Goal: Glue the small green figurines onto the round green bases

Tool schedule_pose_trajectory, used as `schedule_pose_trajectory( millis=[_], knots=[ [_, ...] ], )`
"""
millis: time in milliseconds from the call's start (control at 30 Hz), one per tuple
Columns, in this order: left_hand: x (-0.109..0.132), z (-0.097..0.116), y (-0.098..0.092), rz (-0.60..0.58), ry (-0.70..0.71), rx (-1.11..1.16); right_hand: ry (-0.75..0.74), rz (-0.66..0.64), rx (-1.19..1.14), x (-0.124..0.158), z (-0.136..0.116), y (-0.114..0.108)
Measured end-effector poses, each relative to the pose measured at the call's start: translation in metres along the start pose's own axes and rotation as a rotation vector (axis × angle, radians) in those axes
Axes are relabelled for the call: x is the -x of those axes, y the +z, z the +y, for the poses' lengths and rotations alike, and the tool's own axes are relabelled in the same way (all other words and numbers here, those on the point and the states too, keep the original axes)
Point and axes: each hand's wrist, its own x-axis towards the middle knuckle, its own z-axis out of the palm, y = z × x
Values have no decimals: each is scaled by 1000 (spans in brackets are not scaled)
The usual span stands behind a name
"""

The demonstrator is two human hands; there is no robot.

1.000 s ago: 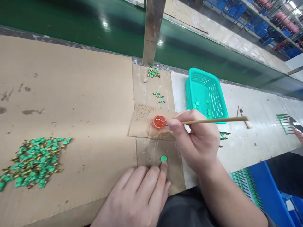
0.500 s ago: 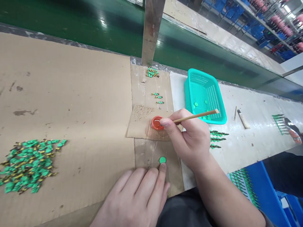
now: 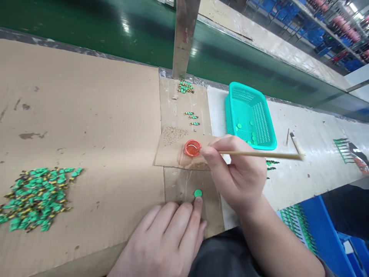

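My right hand (image 3: 238, 169) pinches a thin wooden stick (image 3: 259, 154) between thumb and fingers. The stick's working tip is mostly covered by the fingertips, beside the rim of a small red cup (image 3: 192, 148) with reddish liquid in it. On the brown cardboard nearer to me lies a round green button (image 3: 198, 193) with small holes. The extended index fingertip of my left hand (image 3: 173, 234) touches its near edge, while the other fingers rest bent on the cardboard.
A big pile of green, yellow and dark pieces (image 3: 43, 198) lies left. A smaller pile (image 3: 185, 87) and several similar pieces sit beyond the cup. A turquoise basket (image 3: 271, 130) holds green buttons. A metal post (image 3: 184, 42) rises at the back; a blue bin (image 3: 314, 219) is lower right.
The stick's free end has swung right and toward me, and my right hand has shifted slightly right from over the cup to its rim. My left hand stays at the button.
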Motion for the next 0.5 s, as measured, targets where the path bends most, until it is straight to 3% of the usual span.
schedule_pose_trajectory(
  millis=[233,500],
  knots=[
    [-4,0,-3,3,5,17,55,-2,59,32,-7,-21],
    [-7,0,-3,6,13,25,84,-51,84,41,2,-16]
  ],
)
